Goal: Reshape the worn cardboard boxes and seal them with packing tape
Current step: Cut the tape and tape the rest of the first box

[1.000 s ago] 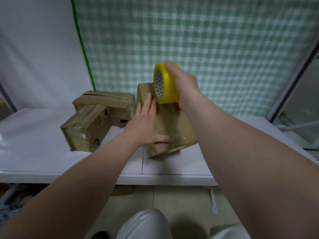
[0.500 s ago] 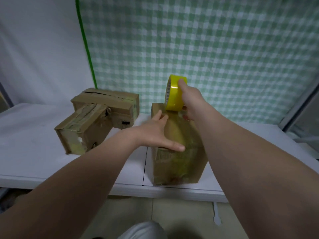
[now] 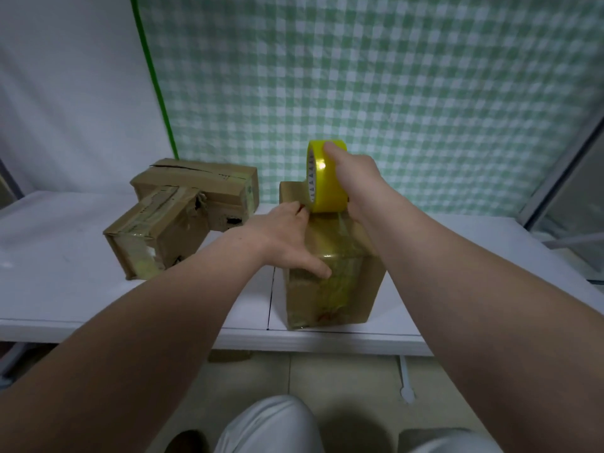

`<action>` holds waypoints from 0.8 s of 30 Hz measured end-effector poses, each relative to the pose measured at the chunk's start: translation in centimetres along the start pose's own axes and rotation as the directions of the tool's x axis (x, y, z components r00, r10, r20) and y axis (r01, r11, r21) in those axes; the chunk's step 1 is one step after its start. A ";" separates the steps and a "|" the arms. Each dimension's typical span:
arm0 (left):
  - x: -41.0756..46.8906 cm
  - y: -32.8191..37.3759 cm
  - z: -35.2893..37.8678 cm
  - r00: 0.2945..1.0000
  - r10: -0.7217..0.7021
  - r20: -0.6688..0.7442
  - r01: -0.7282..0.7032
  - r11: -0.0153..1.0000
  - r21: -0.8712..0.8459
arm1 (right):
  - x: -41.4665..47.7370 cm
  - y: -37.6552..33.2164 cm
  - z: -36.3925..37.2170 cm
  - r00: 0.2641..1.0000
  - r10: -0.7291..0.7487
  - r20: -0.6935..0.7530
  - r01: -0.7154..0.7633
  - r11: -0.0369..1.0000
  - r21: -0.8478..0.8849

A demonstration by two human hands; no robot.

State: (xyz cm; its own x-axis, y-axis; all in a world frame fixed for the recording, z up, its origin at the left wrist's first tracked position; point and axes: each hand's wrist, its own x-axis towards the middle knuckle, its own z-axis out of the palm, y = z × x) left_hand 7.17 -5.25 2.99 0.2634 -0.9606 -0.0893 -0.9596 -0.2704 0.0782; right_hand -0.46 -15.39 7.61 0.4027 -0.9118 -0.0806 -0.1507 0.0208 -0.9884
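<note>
Obs: the box (image 3: 330,282) stands at the front edge of the worktop (image 3: 65,256). The left hand (image 3: 284,237) lies flat on its top, fingers straight, thumb reaching over the front edge onto the strip. Judged: it steadies the box and pins the tape. The right hand (image 3: 356,181) is curled round the tape roll (image 3: 325,178), held on edge at the top's far end with film running to the box, probably to keep it taut. Two other boxes (image 3: 157,233) sit to the left, apart.

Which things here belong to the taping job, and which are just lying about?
Job: tape roll in right hand; front box under left hand; left box and rear box, untouched.
Lying about: checked cloth, white strip on floor.
</note>
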 end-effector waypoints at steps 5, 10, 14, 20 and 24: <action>0.3 0.2 -0.1 1.000 -0.017 0.007 0.017 1.000 -0.006 | -3.0 0.0 -1.8 0.999 0.034 0.035 -0.037 0.997 0.073; 0.4 0.6 -0.6 0.999 -0.039 0.018 0.040 0.998 -0.055 | -6.8 0.2 -3.3 1.000 0.013 0.005 -0.014 0.996 0.086; 0.3 0.8 -0.7 0.999 -0.039 0.005 0.039 0.997 -0.060 | -10.2 1.2 -5.1 1.000 0.015 -0.004 -0.014 0.993 0.121; 0.3 1.0 -0.6 0.999 -0.040 0.018 0.041 0.998 -0.054 | -14.3 3.9 -6.7 1.000 -0.010 -0.008 0.011 0.987 0.161; 0.1 1.1 -0.7 0.999 -0.048 0.023 0.049 0.997 -0.062 | -15.3 5.9 -6.7 0.997 -0.034 -0.074 0.043 0.992 0.116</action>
State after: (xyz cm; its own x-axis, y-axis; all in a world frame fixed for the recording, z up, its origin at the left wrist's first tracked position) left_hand 6.20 -5.65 3.72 0.3066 -0.9448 -0.1156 -0.9375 -0.3207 0.1348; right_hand -13.52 -4.06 3.88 0.3398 -0.9398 -0.0369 -0.0278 0.0292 -0.9992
